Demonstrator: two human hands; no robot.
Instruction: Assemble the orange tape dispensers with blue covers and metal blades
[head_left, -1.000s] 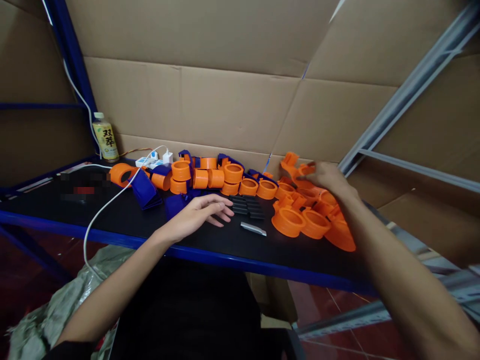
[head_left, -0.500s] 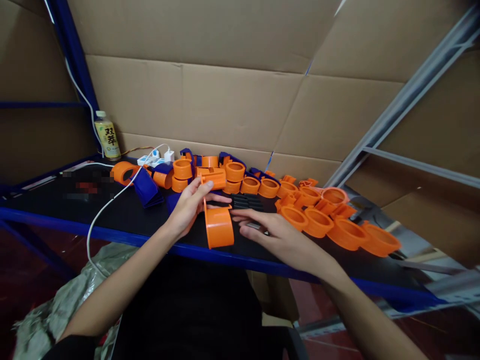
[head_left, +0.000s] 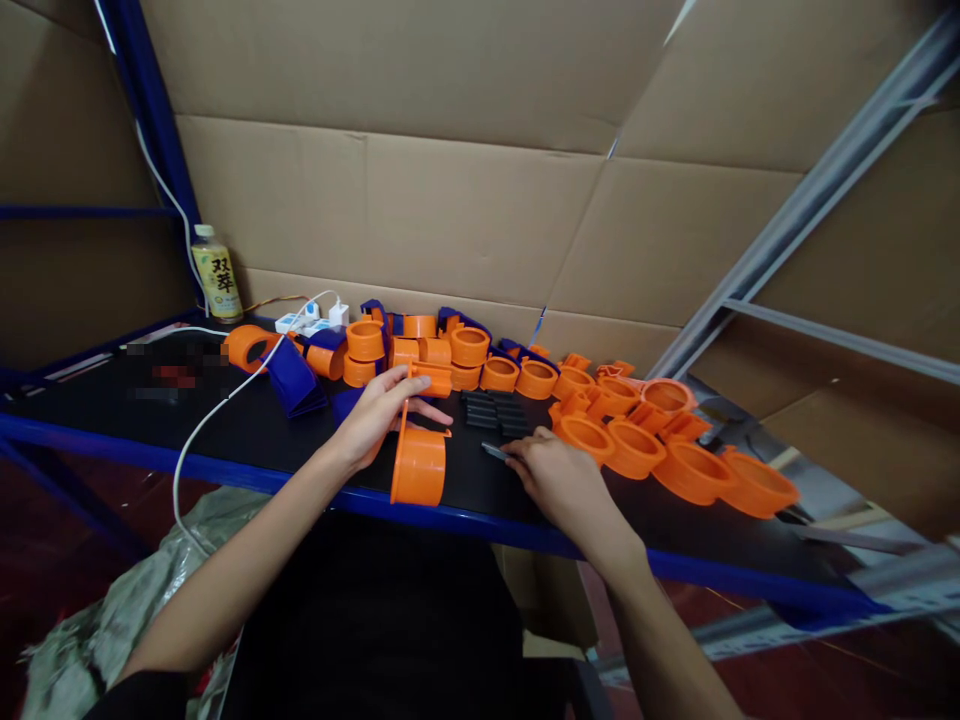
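My left hand [head_left: 379,415] grips an orange plastic tape dispenser [head_left: 420,466] by its upper part, the thumb on top and the broad ring hanging down over the table's front edge. To the right, my right hand [head_left: 559,480] is closed on the end of a small flat grey piece [head_left: 493,452] just over the black tabletop; its exact kind cannot be made out. Behind that piece lies a group of small black blocks [head_left: 493,411] in rows. More orange tape dispensers [head_left: 636,446] stand close to the right of my right hand.
At the back, orange dispensers [head_left: 469,345] are stacked, some with dark blue parts [head_left: 292,378]. A white cable [head_left: 217,410] crosses the left side towards a power strip [head_left: 307,322]. A drink bottle [head_left: 217,272] stands in the back left corner. Cardboard [head_left: 480,210] walls the rear.
My right hand has drawn back from beside the held dispenser and now has the grey piece in its fingers. My left hand has moved the dispenser slightly left and down.
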